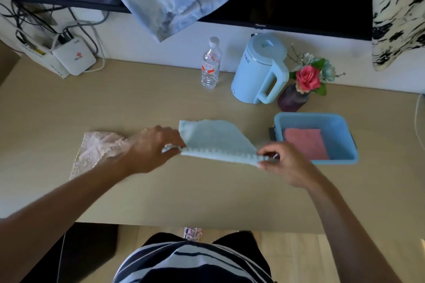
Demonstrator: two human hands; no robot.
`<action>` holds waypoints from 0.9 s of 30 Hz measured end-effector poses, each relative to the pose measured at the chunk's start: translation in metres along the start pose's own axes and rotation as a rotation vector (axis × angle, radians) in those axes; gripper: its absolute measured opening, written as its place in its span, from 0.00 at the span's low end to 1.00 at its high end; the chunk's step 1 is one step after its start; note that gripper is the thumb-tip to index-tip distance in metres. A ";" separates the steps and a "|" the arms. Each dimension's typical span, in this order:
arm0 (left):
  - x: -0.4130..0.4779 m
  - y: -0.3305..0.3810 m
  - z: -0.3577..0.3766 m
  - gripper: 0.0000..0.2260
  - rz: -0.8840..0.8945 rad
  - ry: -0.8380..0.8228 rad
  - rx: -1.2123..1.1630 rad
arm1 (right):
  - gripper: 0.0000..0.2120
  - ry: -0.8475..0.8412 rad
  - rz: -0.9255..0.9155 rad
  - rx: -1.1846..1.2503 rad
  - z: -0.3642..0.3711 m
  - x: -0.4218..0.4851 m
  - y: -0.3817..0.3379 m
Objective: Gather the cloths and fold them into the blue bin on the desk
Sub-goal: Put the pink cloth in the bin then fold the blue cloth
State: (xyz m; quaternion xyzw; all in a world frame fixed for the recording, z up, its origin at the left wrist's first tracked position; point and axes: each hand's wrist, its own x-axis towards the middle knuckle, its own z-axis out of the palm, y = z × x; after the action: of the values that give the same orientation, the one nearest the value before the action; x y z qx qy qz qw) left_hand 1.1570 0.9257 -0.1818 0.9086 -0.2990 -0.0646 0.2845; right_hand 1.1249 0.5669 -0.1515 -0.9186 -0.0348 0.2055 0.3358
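Both hands pinch the small pale-blue terry cloth with a scalloped edge (pixel 213 138) along its near fold, the left hand (pixel 151 147) at one corner, the right hand (pixel 282 161) at the other, lifted just above the beige desk (pixel 138 103). It looks light, soft and limp, so corner grips suit it. Just beside it, the blue plastic bin (pixel 340 126) holds a folded pink cloth (pixel 305 142); a pale pink lacy cloth (pixel 96 149) lies left.

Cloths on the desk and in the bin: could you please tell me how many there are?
3: a light blue cloth held between both hands, a pale pink cloth under the left forearm, and a pink cloth in the blue bin. More could hide beneath.
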 end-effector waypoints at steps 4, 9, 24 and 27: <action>-0.029 -0.016 0.060 0.05 -0.198 -0.161 -0.104 | 0.11 -0.137 0.097 -0.062 0.063 -0.002 0.036; -0.034 -0.023 0.091 0.08 -0.445 -0.150 -0.155 | 0.13 -0.139 0.207 -0.019 0.101 -0.005 0.060; 0.051 -0.071 0.097 0.12 -0.515 0.104 -0.191 | 0.14 0.165 0.300 0.055 0.100 0.085 0.071; 0.060 -0.078 0.103 0.12 -0.530 0.085 -0.177 | 0.12 0.174 0.329 -0.015 0.104 0.099 0.076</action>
State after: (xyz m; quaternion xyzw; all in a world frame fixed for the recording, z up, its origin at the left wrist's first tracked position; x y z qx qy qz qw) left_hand 1.2151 0.8931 -0.3073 0.9286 -0.0322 -0.1245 0.3482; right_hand 1.1684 0.5911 -0.3058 -0.9288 0.1434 0.1771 0.2923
